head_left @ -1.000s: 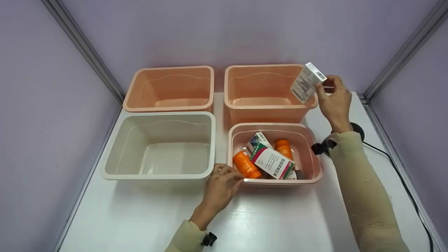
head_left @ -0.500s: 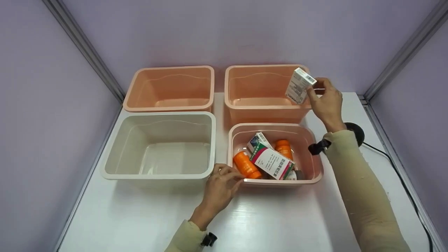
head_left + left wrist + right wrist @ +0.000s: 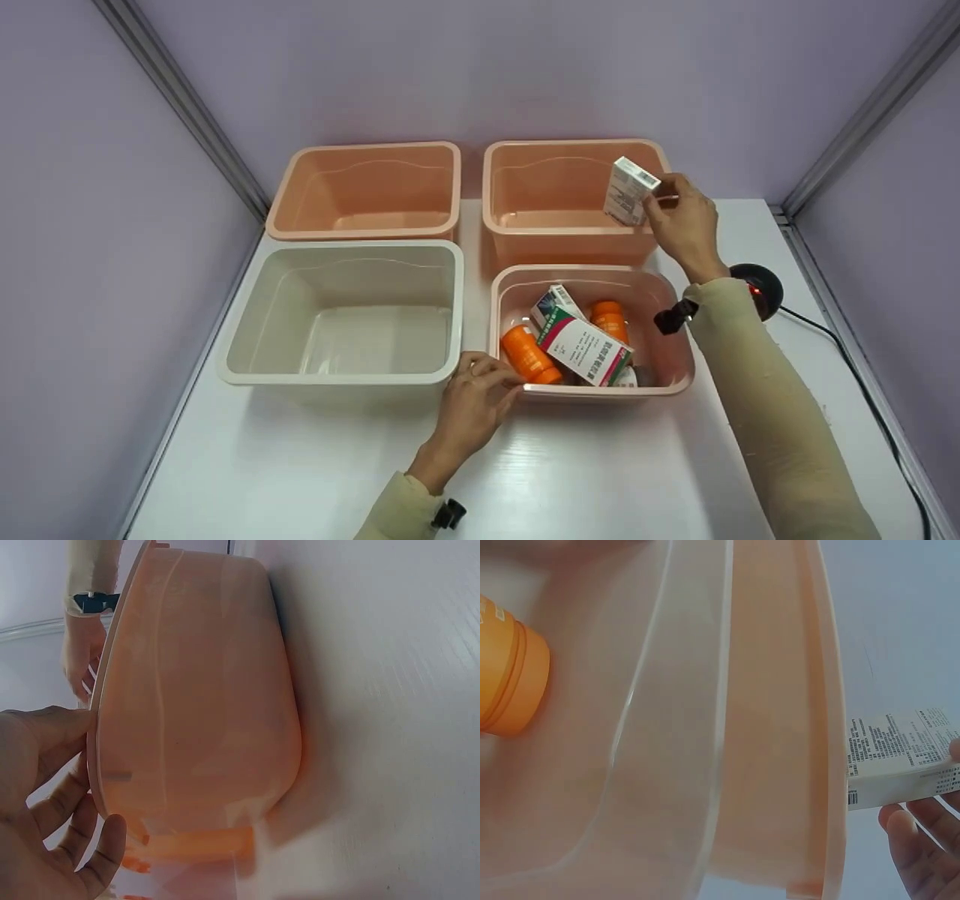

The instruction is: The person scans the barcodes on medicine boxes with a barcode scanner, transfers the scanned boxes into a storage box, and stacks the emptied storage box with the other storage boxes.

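Observation:
My right hand [image 3: 684, 229] pinches a small white medicine box [image 3: 628, 193] with printed text. The box is tilted above the right part of the back right orange bin [image 3: 570, 244]. In the right wrist view, fingers [image 3: 907, 836] lie under the medicine box [image 3: 900, 754]. My left hand [image 3: 472, 405] grips the front left corner of the front pink bin [image 3: 600, 390]. In the left wrist view, thumb and fingers meet at the pink bin's rim [image 3: 112, 652]. That bin holds orange bottles [image 3: 531, 354], a green-and-white medicine box [image 3: 585, 345] and another box partly beneath it.
A pale grey bin [image 3: 341, 379] stands at front left, with another orange bin [image 3: 360, 234] behind it. A black round device [image 3: 761, 289] with a cable [image 3: 847, 356] lies by my right forearm. Lilac walls [image 3: 480, 67] enclose the white table [image 3: 585, 472].
My right hand has moved left and slightly toward me, carrying the white medicine box from the back right bin's right edge to further over its opening. My left hand has stayed put.

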The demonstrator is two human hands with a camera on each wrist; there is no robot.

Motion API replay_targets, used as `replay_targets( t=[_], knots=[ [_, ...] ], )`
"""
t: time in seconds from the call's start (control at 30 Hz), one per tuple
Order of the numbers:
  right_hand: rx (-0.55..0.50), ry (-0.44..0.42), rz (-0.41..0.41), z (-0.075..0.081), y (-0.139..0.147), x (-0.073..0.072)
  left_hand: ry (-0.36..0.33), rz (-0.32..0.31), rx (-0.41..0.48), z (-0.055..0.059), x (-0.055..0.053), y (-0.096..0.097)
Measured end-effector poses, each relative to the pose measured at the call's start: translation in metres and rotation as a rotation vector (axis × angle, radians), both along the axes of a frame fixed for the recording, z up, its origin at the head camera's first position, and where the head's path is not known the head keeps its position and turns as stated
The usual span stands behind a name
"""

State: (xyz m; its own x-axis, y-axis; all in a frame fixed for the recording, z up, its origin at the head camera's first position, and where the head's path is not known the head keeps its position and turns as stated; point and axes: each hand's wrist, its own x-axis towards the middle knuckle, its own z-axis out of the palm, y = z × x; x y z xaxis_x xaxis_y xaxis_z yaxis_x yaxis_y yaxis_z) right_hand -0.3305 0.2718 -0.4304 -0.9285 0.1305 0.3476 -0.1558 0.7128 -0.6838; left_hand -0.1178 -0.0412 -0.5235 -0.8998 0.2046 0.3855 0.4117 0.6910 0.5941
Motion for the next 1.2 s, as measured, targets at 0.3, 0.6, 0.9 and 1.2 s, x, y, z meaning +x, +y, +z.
replay_targets(
  t=[0.3, 0.6, 0.9, 1.2],
  knots=[
    [0.054, -0.012, 0.025, -0.005, -0.005, -0.005, -0.028, 0.006, 0.0, 0.001, 0.0, -0.001],
    [0.089, -0.045, 0.032, -0.009, -0.008, -0.006, -0.016, -0.003, 0.01, 0.0, 0.001, -0.001],
    [0.132, -0.028, 0.063, -0.012, -0.008, -0.006, 0.008, -0.009, 0.016, -0.002, 0.0, 0.0],
    [0.137, -0.085, 0.082, -0.014, -0.007, -0.004, 0.007, -0.018, 0.021, -0.002, 0.0, 0.0]
  ],
)
